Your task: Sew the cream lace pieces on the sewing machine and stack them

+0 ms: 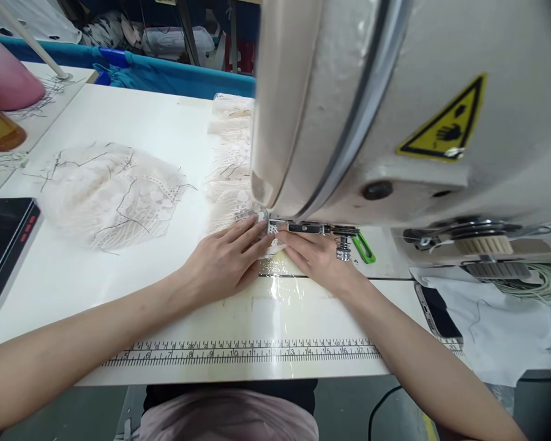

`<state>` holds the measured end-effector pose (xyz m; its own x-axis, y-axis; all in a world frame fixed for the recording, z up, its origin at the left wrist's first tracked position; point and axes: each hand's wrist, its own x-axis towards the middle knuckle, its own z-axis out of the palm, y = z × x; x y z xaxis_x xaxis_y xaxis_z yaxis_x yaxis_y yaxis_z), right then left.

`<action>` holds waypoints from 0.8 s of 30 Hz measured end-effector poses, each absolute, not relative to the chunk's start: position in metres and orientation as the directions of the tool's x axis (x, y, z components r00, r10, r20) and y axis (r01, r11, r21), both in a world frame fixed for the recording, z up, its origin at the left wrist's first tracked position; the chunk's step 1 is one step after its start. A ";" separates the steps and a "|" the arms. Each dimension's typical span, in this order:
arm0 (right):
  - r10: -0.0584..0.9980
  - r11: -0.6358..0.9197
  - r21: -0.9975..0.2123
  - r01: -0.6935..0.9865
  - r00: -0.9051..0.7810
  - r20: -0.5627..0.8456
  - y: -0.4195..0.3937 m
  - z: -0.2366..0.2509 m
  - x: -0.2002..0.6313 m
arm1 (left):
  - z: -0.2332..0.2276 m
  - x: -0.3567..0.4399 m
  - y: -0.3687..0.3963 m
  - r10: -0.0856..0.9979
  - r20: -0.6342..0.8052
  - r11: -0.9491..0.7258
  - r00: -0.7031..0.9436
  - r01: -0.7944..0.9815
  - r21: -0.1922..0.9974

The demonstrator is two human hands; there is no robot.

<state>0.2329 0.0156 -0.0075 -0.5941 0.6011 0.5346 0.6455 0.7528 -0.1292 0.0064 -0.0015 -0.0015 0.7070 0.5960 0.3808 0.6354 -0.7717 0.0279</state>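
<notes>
A strip of white lace fabric (232, 159) runs along the left side of the sewing machine (330, 110) to the needle area. My left hand (227, 254) lies flat on its near end, fingers stretched out towards the presser foot. From the other side, my right hand (319, 254) has its fingertips closed at the lace edge, close under the machine head. The metal parts of the machine partly cover the right fingers. Left of my left hand lies a loose bundle of lace (119, 196) with dark thread ends.
A ruler tape (234, 353) runs along the table's front edge. Right of my hand lie a green thread snipper (363, 246), a phone (438, 312) and white cloth (500, 331). A black device (4, 245) and pink thread cone (9, 73) stand left.
</notes>
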 end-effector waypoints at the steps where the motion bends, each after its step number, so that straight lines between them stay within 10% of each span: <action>1: 0.608 0.749 -0.133 0.649 -0.594 0.528 0.016 -0.008 0.233 | -0.002 0.006 -0.001 0.598 0.385 -0.769 0.703 0.639 0.029; 10: 0.618 0.751 -0.145 0.644 -0.609 0.497 0.014 -0.005 0.232 | 0.001 0.004 -0.001 0.460 0.458 -0.844 0.761 0.535 -0.040; 24: 0.578 0.738 0.003 0.675 -0.634 0.514 0.002 -0.001 0.215 | 0.006 0.005 -0.005 0.583 0.458 -0.762 0.671 0.647 0.023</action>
<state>0.2146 0.0024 -0.0013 -0.6342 0.5776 0.5140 0.6748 0.7380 0.0034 0.0054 -0.0048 0.0064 0.6709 0.5828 0.4585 0.6468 -0.7623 0.0225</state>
